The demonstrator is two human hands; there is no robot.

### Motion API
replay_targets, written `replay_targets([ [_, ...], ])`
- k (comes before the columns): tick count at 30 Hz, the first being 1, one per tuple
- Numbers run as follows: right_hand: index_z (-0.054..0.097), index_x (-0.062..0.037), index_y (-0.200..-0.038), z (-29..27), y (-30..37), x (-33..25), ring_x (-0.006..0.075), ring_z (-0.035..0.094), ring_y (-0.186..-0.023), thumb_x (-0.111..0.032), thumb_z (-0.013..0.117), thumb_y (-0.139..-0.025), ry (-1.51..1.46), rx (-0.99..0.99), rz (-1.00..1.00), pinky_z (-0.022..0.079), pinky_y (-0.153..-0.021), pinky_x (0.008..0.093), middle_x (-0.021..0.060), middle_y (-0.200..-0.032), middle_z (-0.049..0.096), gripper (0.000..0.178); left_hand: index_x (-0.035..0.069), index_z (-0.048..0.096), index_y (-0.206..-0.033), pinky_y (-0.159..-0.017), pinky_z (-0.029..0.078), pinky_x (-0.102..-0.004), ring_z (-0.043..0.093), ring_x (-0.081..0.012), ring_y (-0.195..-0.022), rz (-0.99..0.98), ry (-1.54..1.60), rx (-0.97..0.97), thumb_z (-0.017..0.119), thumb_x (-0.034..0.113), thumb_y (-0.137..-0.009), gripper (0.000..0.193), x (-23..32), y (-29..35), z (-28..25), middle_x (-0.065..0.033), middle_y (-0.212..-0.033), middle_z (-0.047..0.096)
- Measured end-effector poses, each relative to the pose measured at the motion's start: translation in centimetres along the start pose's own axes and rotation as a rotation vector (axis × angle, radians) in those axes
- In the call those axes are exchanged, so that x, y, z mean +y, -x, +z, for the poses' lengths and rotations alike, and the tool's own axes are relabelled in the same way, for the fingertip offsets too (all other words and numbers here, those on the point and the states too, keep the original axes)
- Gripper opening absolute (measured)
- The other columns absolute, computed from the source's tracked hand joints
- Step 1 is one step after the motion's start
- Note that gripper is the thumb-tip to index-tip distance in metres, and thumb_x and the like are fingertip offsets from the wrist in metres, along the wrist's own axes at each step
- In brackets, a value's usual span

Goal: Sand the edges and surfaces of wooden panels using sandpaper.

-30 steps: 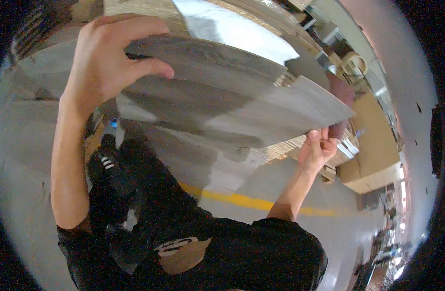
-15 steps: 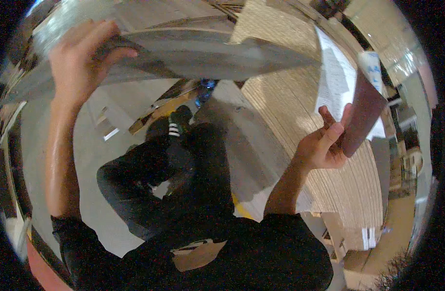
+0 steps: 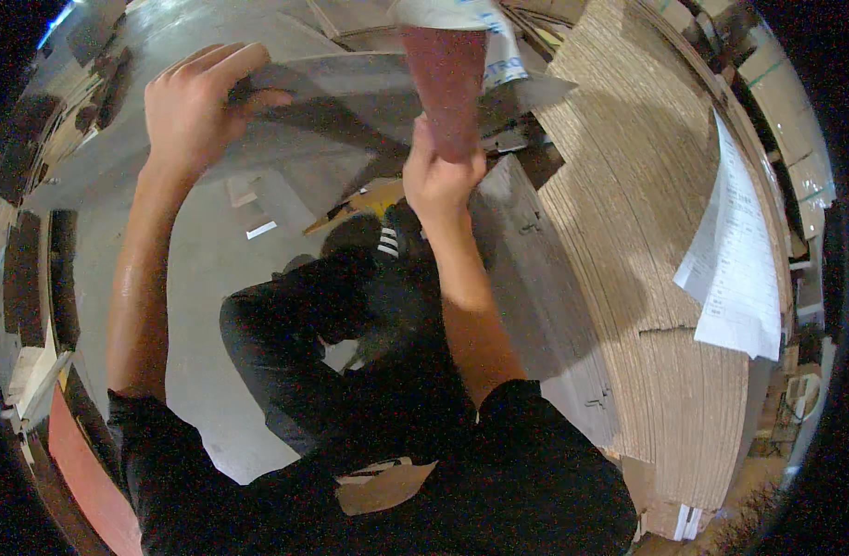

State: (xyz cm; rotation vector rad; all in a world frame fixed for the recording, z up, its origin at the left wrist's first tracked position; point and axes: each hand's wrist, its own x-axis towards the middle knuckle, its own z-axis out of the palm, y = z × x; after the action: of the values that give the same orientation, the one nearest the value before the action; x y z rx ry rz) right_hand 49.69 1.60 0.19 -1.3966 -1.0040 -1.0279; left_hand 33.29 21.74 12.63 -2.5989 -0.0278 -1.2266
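Observation:
Near the upper left, my left hand (image 3: 197, 107) grips the edge of a long grey panel (image 3: 336, 93), fingers over its top and thumb along its near side. The panel spans from the left toward the tan stack. My right hand (image 3: 445, 181) is closed round the lower end of a reddish-brown sheet (image 3: 447, 88), held up in front of the panel's right half. Behind the sheet's upper end is a white wrapping (image 3: 503, 46) with blue print; whether it is joined to the sheet I cannot tell.
A tall stack of tan boards (image 3: 619, 213) curves down the right side, with printed white papers (image 3: 735, 259) on it. Greyish boards (image 3: 545, 278) lie beside the stack. My bent leg (image 3: 285, 343) is below the panel, over the grey floor (image 3: 197, 352).
My right hand has swung left and up with the reddish-brown sheet, from over the tan stack to before the panel. The papers now lie uncovered. My left hand keeps its hold on the panel.

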Motion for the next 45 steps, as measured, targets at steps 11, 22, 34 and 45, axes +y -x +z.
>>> replay_targets([
  [11,0.068,-0.0058,-0.095,4.2,3.3,6.7,0.0394,0.063,-0.061,-0.011,0.065,-0.090,0.193,-0.161,-0.020,0.048,-0.054,0.0454,0.0174,-0.073,0.065,0.007,0.015,0.068,-0.093,-0.063,0.052,-0.0437,0.067,-0.0342,-0.071,-0.201,-0.084,-0.161,0.059,0.059,-0.092,0.045,-1.4,-3.1,3.3,-0.0098,-0.074,0.066],
  [22,0.053,0.0009,-0.080,0.4,1.6,2.5,0.0154,0.056,-0.058,-0.021,0.040,-0.107,-0.204,-0.018,0.193,0.044,-0.055,0.0290,0.0126,-0.077,0.067,0.037,0.013,0.073,-0.109,-0.072,0.055,-0.0459,0.070,-0.0369,-0.081,-0.195,-0.114,-0.164,0.058,0.063,-0.091,0.055,-3.0,-4.3,5.2,-0.0131,-0.085,0.073],
  [34,0.059,0.0026,-0.080,-6.9,-2.5,1.6,0.0172,0.057,-0.067,-0.035,0.034,-0.109,-0.021,-0.006,0.229,0.047,-0.060,0.0288,0.0105,-0.078,0.067,0.054,0.010,0.062,-0.130,-0.093,0.051,-0.0447,0.063,-0.0367,-0.106,-0.082,0.464,-0.848,0.059,0.002,-0.081,0.050,6.7,1.2,-0.6,-0.0187,-0.113,0.067],
  [45,0.065,-0.0036,-0.084,-8.7,13.9,3.3,0.0282,0.064,-0.064,-0.014,0.054,-0.097,-0.072,-0.350,0.510,0.052,-0.063,0.0403,0.0146,-0.077,0.067,0.020,0.024,0.025,-0.159,-0.118,0.020,-0.0639,0.022,-0.0371,-0.151,-0.109,0.311,-0.842,0.050,0.005,-0.089,0.077,13.6,14.6,11.7,-0.0084,-0.166,0.020],
])
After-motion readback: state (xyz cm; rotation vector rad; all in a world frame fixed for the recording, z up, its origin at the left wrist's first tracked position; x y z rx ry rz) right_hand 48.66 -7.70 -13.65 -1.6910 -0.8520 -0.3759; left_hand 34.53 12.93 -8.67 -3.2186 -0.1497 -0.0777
